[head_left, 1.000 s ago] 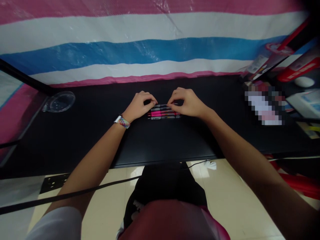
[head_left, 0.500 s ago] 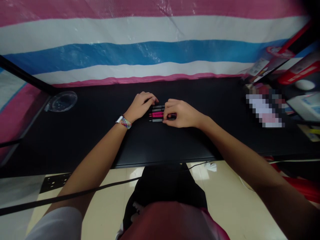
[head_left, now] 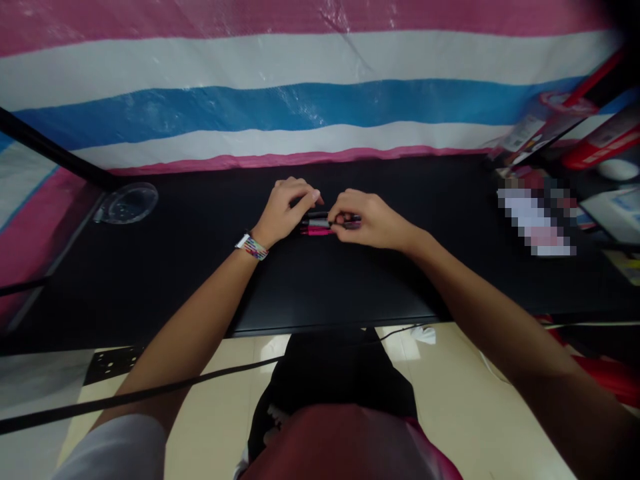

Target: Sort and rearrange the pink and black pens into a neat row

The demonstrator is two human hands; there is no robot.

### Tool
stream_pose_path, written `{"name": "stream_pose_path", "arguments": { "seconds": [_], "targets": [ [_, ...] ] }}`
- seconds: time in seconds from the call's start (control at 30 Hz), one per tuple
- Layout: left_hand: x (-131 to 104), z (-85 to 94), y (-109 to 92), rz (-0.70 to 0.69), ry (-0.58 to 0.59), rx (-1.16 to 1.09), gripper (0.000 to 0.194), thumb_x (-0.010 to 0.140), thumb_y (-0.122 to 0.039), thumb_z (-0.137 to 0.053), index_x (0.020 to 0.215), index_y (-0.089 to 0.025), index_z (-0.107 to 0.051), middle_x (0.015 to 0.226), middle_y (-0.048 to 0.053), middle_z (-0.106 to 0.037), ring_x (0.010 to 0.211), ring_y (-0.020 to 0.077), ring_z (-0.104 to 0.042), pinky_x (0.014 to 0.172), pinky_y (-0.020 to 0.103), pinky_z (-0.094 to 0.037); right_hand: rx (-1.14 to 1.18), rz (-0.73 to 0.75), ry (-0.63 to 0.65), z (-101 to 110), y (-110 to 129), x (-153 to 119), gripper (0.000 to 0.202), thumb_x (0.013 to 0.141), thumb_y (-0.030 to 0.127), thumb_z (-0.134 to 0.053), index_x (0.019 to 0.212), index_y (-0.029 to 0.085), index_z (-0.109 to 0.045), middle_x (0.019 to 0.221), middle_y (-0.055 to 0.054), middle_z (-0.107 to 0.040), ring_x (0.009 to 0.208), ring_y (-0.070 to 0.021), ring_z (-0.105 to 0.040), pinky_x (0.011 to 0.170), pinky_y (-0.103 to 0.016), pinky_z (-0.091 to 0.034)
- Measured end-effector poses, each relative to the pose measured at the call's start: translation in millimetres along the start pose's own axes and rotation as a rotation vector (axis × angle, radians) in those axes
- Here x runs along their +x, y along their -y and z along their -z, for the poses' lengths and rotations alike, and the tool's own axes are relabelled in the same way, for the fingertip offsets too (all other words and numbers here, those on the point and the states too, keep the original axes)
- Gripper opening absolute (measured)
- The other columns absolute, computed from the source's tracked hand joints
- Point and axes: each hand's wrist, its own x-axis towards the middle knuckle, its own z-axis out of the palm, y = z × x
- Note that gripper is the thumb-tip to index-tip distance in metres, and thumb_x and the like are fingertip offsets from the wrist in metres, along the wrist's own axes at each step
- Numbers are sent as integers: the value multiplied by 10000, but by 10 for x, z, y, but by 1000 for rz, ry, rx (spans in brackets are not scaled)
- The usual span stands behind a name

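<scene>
My right hand [head_left: 369, 219] is closed in a pinch around a pen with a grey grip [head_left: 319, 223], its tip pointing left. Just below that pen lies a bright pink pen [head_left: 319, 231], partly under my right fingers. A dark pen [head_left: 316, 215] shows behind the grey one. My left hand [head_left: 286, 210] rests on the desk left of the pens, fingers loosely bent and thumb apart from the palm, close to the pen tips. Whether its fingertips touch a pen is hidden. A colourful woven watch band [head_left: 255, 247] circles my left wrist.
The black desk [head_left: 320, 287] backs onto a striped plastic sheet [head_left: 310, 107]. A clear round lid [head_left: 131, 203] lies at left. On the right stand a clear canister [head_left: 550, 123], a white round object [head_left: 617, 169] and a blurred-out packet [head_left: 535, 220]. A black strap [head_left: 225, 369] crosses below.
The grey-grip pen nearest the desk's front edge has left that spot; my right hand moved slightly away from that edge with a grey-grip pen. My left thumb lifted a little.
</scene>
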Motion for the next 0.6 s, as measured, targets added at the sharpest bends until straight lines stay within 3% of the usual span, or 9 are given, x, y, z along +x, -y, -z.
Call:
{"name": "stream_pose_path", "arguments": {
  "seconds": [0.1,0.3,0.47,0.6],
  "targets": [
    [1,-17,-90,-30,-4,-28,388,1078,-570,-712,892,-248,-823,887,30,-817,944,251,-739,1054,461,-524,42,-56,-105,42,-145,0,117,1003,347,-762,1008,234,-792,922,-31,-713,796,-192,-616,753,-331,-487],
    [6,-64,-10,18,-121,-143,157,1007,-386,-818,946,-247,-854,959,46,-854,936,246,-764,964,433,-583,258,-315,-268,88,-344,12,305,982,522,-836,947,219,-830,748,3,-672,673,-155,-552,648,-304,-447],
    [24,-69,110,65,-262,-239,111,954,-351,-872,971,-242,-863,997,56,-866,936,230,-779,952,404,-608,612,-469,-396,161,-432,31,329,875,520,-937,923,210,-840,781,-31,-758,669,-147,-631,607,-278,-526],
    [37,-78,137,88,-253,-256,177,982,-408,-840,948,-235,-832,913,44,-834,874,210,-764,908,377,-605,662,-477,-434,140,-503,27,380,778,508,-1014,934,200,-854,842,-55,-818,697,-154,-687,626,-286,-593]
  ]
}}
